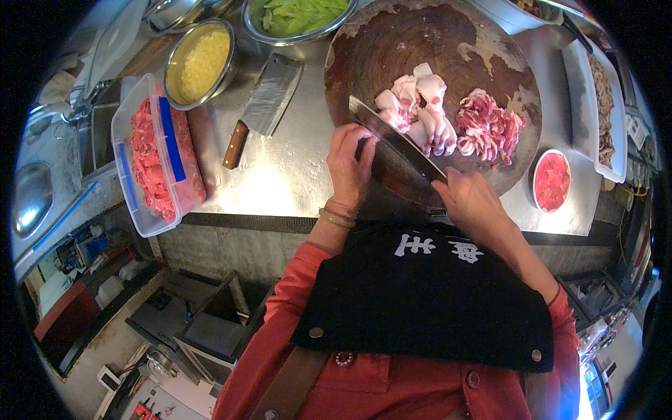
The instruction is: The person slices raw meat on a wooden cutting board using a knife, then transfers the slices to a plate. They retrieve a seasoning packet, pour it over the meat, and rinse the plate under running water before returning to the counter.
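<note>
My right hand (467,194) grips the handle of a knife (401,142), whose blade slants up and left over the near part of a round wooden chopping board (420,42). Close to the blade's far end is my left hand (352,160), thumb and fingertips nearly together; whether something small is between them cannot be told. Pale, fatty meat pieces (430,126) lie just beyond the blade. To their right sits a heap of sliced red meat (488,123) on the board.
A cleaver (273,94) lies flat on the steel table (294,152), left of the board. Farther left are a plastic box of red meat (173,205) and a steel bowl of yellow pieces (228,79). Green slices fill another bowl (299,41). A small meat dish (551,181) stands right.
</note>
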`<state>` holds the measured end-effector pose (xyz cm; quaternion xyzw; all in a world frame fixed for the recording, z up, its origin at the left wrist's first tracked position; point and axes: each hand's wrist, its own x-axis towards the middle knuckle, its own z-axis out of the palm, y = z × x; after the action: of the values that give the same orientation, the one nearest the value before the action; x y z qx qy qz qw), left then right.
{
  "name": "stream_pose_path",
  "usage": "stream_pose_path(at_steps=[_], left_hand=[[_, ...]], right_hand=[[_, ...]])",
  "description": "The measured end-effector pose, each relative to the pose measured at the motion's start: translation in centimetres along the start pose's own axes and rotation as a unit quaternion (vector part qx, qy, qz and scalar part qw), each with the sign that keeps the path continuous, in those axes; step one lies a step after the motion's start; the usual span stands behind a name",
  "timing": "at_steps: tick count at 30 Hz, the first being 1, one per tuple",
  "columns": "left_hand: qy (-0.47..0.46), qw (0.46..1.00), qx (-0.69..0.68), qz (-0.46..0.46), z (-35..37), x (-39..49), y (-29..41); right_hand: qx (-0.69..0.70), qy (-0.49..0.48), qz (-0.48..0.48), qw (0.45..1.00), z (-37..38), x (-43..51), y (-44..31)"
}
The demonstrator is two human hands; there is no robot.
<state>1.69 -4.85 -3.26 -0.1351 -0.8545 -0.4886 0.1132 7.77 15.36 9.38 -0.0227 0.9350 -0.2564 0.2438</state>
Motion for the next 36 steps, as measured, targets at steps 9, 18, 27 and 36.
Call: stream_pose_path(at_steps=[9, 18, 27, 36], left_hand=[[-0.004, 1.000, -0.002, -0.008, -0.1, -0.1, 0.0], [-0.021, 0.999, 0.014, 0.020, 0.2, -0.5, 0.2], [-0.040, 0.997, 0.021, -0.060, 1.7, 1.2, 0.1], [-0.111, 0.991, 0.066, 0.022, 0.7, 4.3, 2.4]], right_hand=[[0.025, 0.006, 0.002, 1.000, 0.4, 2.3, -1.0], [-0.015, 0.076, -0.036, 0.996, 3.0, 6.1, -2.8], [-0.102, 0.057, 0.018, 0.993, 1.1, -1.9, 0.5], [-0.020, 0.205, -0.004, 0.979, 0.4, -3.5, 0.6]])
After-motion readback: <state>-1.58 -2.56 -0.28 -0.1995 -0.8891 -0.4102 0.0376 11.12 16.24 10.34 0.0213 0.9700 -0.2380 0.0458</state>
